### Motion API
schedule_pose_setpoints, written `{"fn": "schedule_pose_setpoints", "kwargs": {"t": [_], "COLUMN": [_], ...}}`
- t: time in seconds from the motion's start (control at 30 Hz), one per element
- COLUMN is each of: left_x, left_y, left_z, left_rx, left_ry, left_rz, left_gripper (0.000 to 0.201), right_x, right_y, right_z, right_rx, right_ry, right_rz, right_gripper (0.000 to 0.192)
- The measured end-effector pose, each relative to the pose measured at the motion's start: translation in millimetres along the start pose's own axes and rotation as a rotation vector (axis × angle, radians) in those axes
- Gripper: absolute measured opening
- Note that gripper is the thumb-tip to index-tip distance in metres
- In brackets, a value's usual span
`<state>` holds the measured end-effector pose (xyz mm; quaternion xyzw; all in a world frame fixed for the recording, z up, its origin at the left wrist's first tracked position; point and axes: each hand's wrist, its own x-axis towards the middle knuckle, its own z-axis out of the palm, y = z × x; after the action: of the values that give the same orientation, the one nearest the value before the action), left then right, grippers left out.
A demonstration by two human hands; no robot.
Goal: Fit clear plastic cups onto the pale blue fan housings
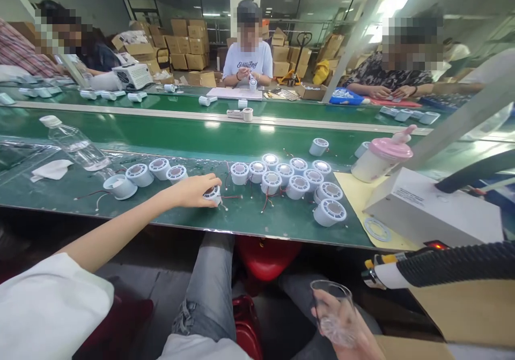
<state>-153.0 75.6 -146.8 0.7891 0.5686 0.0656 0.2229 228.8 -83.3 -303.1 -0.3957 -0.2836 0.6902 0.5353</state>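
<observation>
My left hand (197, 191) reaches over the bench, its fingers closed round a small white cylindrical housing (213, 195) with a slotted ring top and thin wires. Most of that housing is hidden under the fingers. Below the bench edge, my right hand (354, 330) is wrapped round a clear drinking cup (330, 295) that looks empty. Similar housings (271, 182) with grey discs in their tops stand grouped to the right of my left hand. To its left, several more (139, 175) stand in a slanting row, and an open-topped one (119, 186) trails red and white wires.
A clear water bottle (80, 148) leans at left by a white tissue (51, 170). At right stand a pink-lidded cup (380, 159), a grey box-shaped machine (434, 207) and a black hose (454, 266). Co-workers sit across the green conveyor (173, 126). A red stool (265, 258) is beneath the bench.
</observation>
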Motion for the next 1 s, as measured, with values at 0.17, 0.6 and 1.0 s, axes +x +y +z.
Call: {"fn": "schedule_pose_setpoints", "kwargs": {"t": [0.17, 0.6, 1.0], "left_x": [-9.3, -8.3, -17.1], "left_y": [42.8, 141.8, 146.8], "left_z": [62.6, 133.7, 148.1], "left_rx": [-0.45, -0.342, -0.484], "left_ry": [-0.174, -0.434, -0.291], "left_rz": [-0.062, 0.27, 0.314], "left_gripper": [0.047, 0.023, 0.019], "right_x": [-2.9, -2.1, -9.1], "right_y": [-13.8, -54.3, -53.2], "right_z": [50.8, 53.5, 54.0], "right_rx": [-0.501, -1.599, -1.637], "right_ry": [-0.24, -0.21, -0.135], "right_rz": [-0.19, -0.474, -0.453], "right_gripper": [0.029, 0.044, 0.018]}}
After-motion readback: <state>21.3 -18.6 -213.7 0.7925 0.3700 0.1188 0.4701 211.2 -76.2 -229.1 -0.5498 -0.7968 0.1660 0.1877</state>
